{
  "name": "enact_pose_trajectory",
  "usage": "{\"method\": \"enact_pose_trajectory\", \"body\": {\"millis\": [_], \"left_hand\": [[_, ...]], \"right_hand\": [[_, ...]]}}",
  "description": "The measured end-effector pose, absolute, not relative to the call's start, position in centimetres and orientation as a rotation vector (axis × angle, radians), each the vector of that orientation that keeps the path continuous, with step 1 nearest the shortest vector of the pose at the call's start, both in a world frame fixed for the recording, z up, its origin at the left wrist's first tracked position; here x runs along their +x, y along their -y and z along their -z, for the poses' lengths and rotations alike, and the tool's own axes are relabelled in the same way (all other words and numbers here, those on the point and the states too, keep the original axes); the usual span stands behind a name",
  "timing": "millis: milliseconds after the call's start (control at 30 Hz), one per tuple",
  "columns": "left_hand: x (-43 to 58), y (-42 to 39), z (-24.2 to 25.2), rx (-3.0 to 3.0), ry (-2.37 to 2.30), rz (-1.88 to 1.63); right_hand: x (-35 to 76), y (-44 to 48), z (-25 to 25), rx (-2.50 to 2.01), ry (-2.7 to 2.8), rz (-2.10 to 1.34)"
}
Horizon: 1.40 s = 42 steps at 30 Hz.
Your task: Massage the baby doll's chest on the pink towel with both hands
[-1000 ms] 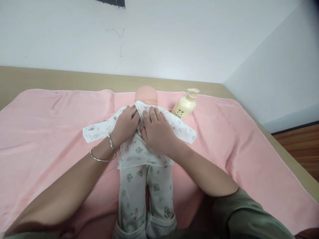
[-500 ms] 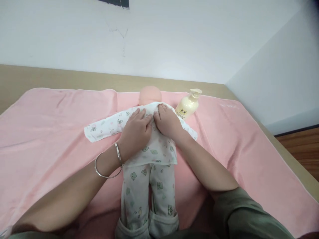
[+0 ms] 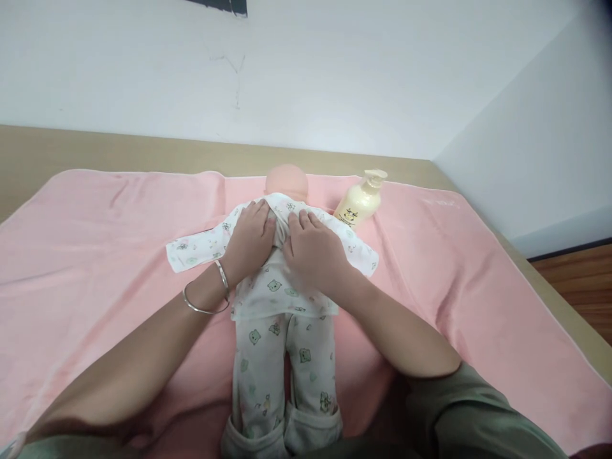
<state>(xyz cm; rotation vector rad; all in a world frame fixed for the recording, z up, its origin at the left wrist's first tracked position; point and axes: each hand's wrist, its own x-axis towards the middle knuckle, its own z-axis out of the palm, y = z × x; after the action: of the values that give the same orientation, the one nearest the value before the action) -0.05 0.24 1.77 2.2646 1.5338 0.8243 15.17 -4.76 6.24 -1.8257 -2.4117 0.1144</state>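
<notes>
A baby doll [image 3: 287,182] lies with its bald head toward the wall; no facial features show. It wears a white printed top [image 3: 272,287] and matching trousers [image 3: 261,357] with turned-up cuffs. On the upper part of the top, my left hand [image 3: 251,233] lies flat, fingers stretched toward the doll's head. Beside it my right hand [image 3: 315,252] rests flat on the top, with a narrow strip of creased cloth between the two hands. Both sleeves of the top spread out sideways. Loose around my left wrist is a silver bangle [image 3: 224,275].
A pink blanket [image 3: 115,255] lies under the doll, over a wooden surface [image 3: 143,150]. Right of the doll's head, a cream pump bottle [image 3: 361,201] leans over on the blanket. White walls [image 3: 335,76] rise behind and to the right.
My left hand has moved slightly left and up on the top. My right hand has slid a little down and left, and its fingers have straightened. The cloth between them has shifted.
</notes>
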Motion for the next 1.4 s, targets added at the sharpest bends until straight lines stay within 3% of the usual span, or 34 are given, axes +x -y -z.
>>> {"method": "enact_pose_trajectory", "body": {"millis": [300,600,1033,1400], "left_hand": [[1.5,3.2,-3.4,2.391,-1.578,-0.666],[0.6,0.3,-3.0,2.308,-1.582,-0.685],[0.5,0.1,-2.7,2.401,-1.67,-0.631],[2.1,3.0,-4.4,2.236,-1.643,-0.653]], "right_hand": [[16.8,0.7,-4.9,-1.883,2.362,-0.204],[15.1,4.7,-5.4,-1.791,2.481,-0.043],[16.3,2.8,-6.5,-1.738,2.282,-0.509],[16.5,0.2,-3.6,-1.773,2.203,-0.227]]}}
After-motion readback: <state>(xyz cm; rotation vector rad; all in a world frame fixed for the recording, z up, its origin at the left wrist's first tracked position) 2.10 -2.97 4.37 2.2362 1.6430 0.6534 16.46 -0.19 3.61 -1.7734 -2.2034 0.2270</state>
